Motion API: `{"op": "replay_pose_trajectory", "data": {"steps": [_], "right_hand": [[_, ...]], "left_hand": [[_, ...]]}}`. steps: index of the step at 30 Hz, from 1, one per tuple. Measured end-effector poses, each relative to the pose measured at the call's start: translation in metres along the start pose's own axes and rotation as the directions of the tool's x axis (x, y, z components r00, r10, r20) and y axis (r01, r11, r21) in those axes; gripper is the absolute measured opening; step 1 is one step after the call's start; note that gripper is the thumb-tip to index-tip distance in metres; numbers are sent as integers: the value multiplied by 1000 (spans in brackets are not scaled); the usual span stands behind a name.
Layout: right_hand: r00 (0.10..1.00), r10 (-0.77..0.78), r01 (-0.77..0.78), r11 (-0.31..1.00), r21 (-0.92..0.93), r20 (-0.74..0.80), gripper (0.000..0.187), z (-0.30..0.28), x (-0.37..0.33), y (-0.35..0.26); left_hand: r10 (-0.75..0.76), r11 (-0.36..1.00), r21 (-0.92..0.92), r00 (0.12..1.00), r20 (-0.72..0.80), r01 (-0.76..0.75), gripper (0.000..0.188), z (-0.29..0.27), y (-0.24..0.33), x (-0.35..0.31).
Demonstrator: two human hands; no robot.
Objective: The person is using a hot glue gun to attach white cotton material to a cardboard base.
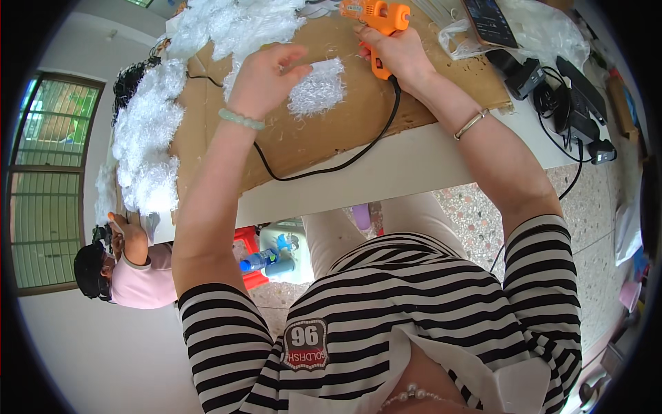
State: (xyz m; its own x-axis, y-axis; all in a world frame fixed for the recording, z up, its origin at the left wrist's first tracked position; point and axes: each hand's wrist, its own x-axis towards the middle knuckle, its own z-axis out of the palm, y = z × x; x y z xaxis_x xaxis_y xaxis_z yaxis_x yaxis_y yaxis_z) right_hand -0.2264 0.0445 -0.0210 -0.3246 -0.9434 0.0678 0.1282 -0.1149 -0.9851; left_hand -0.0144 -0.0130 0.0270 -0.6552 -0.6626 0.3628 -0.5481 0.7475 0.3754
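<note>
My right hand is wrapped round the handle of an orange glue gun, its nozzle pointing left. A black cord runs from the handle's base and loops over the cardboard's near edge. Left of it, my left hand hovers with thumb and fingers apart, holding nothing that I can see. Just right of those fingers, a small white patch of shiny tinsel strands lies on the brown cardboard sheet.
Fluffy white tinsel heaps line the cardboard's left and far sides. A phone lies on a clear plastic bag at far right, near black adapters and cables. Another person sits at left. A blue-capped bottle stands below the table.
</note>
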Motion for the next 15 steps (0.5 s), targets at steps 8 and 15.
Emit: {"op": "replay_pose_trajectory", "data": {"steps": [8,15], "right_hand": [[1000,25,-25,1000,-1,8,25,2,-1,-1],[999,51,-51,998,-23,8,25,0,-2,-2]], "left_hand": [[-182,955,-237,983,2,178,22,12,-15,25],[-516,610,-707,856,-10,359,20,-19,-23,27]]}}
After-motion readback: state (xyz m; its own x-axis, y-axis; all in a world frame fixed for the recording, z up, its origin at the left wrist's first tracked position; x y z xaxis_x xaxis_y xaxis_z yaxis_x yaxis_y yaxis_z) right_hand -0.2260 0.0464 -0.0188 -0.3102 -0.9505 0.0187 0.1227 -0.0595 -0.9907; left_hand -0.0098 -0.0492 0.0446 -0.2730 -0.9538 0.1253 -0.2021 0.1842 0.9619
